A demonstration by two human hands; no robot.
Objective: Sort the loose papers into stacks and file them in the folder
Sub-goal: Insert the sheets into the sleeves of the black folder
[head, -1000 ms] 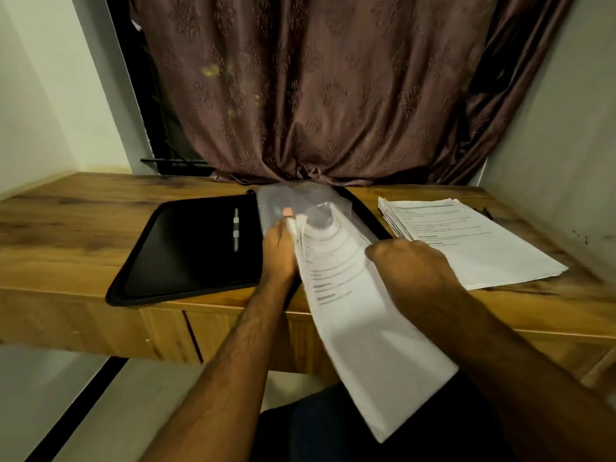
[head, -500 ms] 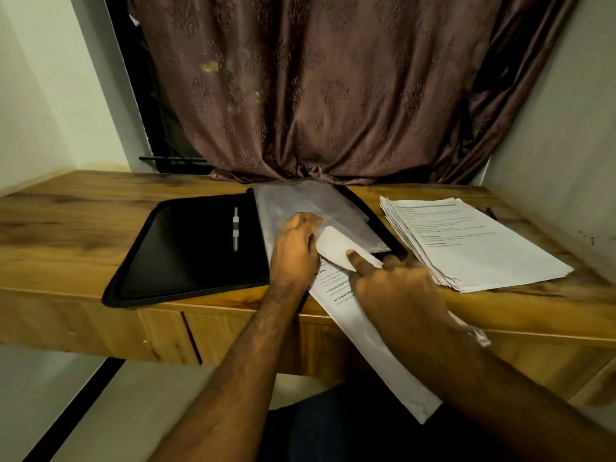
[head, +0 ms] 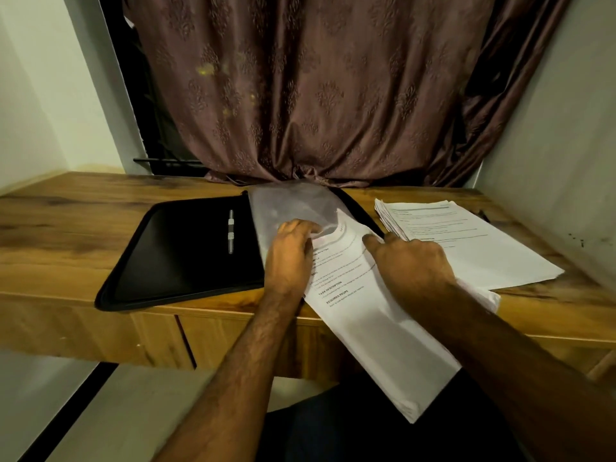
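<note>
my left hand (head: pixel 289 258) has its fingers curled over the mouth of the clear plastic sleeve (head: pixel 286 208) in the open black folder (head: pixel 186 251), pinching the film up so the gap stays open. my right hand (head: pixel 411 261) rests on the sheaf of papers (head: pixel 376 331), forefinger stretched forward along the top edge, the other fingers bent; whether the thumb grips underneath i cannot tell. the top of the sheaf is just entering the sleeve between my hands, while its tail hangs off the desk (head: pixel 66 235) toward my lap. these sheets look light and floppy, likely to buckle if pushed from the far end, so i'd hold near the leading edge. the film seems slick and limp. the other stack of papers (head: pixel 466 241) lies just past my right knuckles.
</note>
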